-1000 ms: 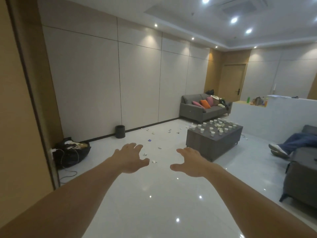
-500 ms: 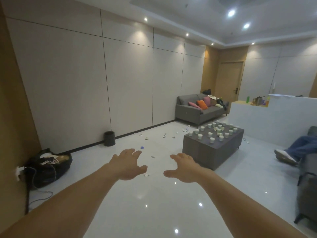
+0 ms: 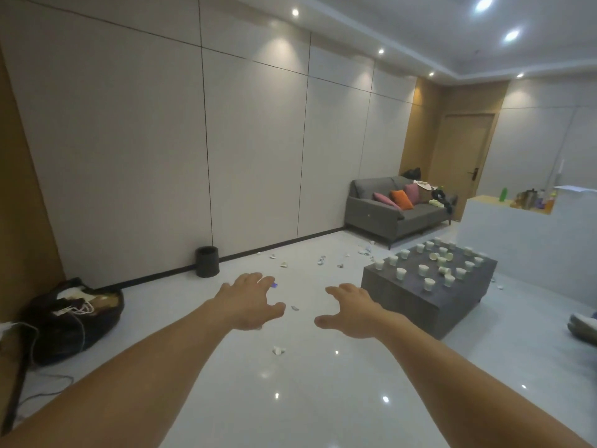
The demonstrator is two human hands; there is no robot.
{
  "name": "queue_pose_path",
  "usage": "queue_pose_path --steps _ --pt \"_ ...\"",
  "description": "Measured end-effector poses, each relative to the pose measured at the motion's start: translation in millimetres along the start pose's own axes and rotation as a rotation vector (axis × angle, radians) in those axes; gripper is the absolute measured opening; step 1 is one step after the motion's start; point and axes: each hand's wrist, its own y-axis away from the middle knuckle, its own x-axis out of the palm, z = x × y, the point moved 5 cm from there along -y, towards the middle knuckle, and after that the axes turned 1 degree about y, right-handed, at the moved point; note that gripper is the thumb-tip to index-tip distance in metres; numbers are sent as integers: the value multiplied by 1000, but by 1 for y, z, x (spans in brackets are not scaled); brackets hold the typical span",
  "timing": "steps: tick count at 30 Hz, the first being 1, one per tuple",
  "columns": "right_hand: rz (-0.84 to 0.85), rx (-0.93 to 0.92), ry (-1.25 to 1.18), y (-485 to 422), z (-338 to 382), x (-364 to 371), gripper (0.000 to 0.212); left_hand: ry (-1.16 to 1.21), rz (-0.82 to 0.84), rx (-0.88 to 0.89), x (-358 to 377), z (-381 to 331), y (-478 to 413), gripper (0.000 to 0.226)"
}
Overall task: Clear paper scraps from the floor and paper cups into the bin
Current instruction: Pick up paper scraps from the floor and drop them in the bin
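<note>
Both arms stretch forward over the white floor. My left hand [image 3: 250,300] and my right hand [image 3: 350,310] hang palm down with fingers spread, and neither holds anything. A small black bin [image 3: 207,260] stands against the wall beyond my left hand. Several paper scraps lie on the floor: one [image 3: 278,350] just below my hands, one [image 3: 294,308] between them, more [image 3: 321,260] farther off toward the sofa. Several white paper cups [image 3: 428,284] stand on the low grey table [image 3: 416,305] to the right of my right hand.
A black bag [image 3: 74,318] with cables sits by the left wall. A grey sofa [image 3: 395,211] with cushions stands at the back. A white counter [image 3: 529,234] with bottles is at the right, and a person's shoe [image 3: 583,326] shows at the right edge.
The view has moved forward into the room and turned left; the bin, table and scraps are nearer. Both hands stay outstretched and empty.
</note>
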Motion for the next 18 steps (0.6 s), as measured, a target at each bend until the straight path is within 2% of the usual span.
queue_pose_path --steps 8,18 --pt "-4 10 -22 -183 12 -18 88 12 -18 -13 -12 70 -176 78" --pt "22 -49 -35 -393 -6 -21 86 3 24 -41 11 110 -370 77"
